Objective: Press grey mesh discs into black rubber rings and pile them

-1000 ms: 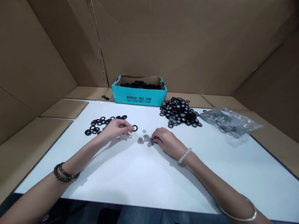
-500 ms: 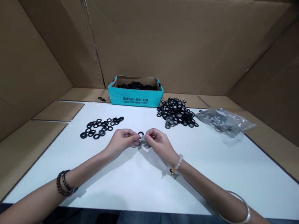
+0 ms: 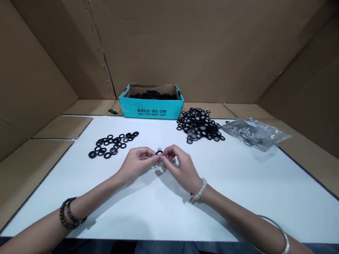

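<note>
Between my two hands, above the middle of the white table (image 3: 152, 206), is a black ring (image 3: 159, 152) with a small pale disc at its opening. My left hand (image 3: 138, 162) pinches the ring's left side between thumb and fingers. From the right, my right hand (image 3: 180, 163) closes thumb and fingers on its other edge. A few small grey discs (image 3: 173, 160) show on the table beneath and behind the fingertips, partly hidden by them. Loose black rings (image 3: 107, 155) lie spread to the left of my left hand.
Beyond my right hand is a heap of black rings with grey centres (image 3: 198, 124). A clear plastic bag (image 3: 255, 136) of grey pieces lies right of it. At the back stands a turquoise box (image 3: 152, 108) holding black rings. Cardboard walls (image 3: 195, 42) surround the table.
My right fingertips have come in closer to the left ones, and the pale disc now sits against the black ring. The view has shifted slightly.
</note>
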Tool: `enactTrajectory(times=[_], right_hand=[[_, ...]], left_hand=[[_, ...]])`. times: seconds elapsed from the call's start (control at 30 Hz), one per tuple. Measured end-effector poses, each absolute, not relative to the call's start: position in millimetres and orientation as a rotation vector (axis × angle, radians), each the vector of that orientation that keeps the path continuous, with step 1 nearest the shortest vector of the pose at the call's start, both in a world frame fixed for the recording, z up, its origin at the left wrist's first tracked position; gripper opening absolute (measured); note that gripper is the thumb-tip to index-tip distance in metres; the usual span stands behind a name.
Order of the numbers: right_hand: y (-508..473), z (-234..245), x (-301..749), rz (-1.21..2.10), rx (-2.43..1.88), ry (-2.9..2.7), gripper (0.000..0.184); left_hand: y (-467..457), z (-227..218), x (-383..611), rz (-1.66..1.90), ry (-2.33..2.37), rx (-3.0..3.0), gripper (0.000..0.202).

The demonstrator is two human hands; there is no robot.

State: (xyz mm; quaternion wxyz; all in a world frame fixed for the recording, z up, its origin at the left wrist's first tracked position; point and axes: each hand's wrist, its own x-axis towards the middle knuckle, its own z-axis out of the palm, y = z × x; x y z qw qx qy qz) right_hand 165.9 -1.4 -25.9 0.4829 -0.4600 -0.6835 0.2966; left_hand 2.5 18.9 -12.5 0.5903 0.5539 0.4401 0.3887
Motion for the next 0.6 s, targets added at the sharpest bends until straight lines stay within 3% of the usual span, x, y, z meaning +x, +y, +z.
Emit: enactTrajectory(times=[0.33, 0.6], right_hand=[[5.7, -19.9, 171.9, 1.264, -1.035, -1.512, 0.026], [2.6, -20.5, 168.3, 1.279, -0.963, -1.511, 0.026]], left_hand=[[21.2, -16.6, -0.9, 0.889, 0.877, 1.284, 0.022], [13.9, -18.9, 3.7, 0.908, 0.816, 1.222, 0.019]])
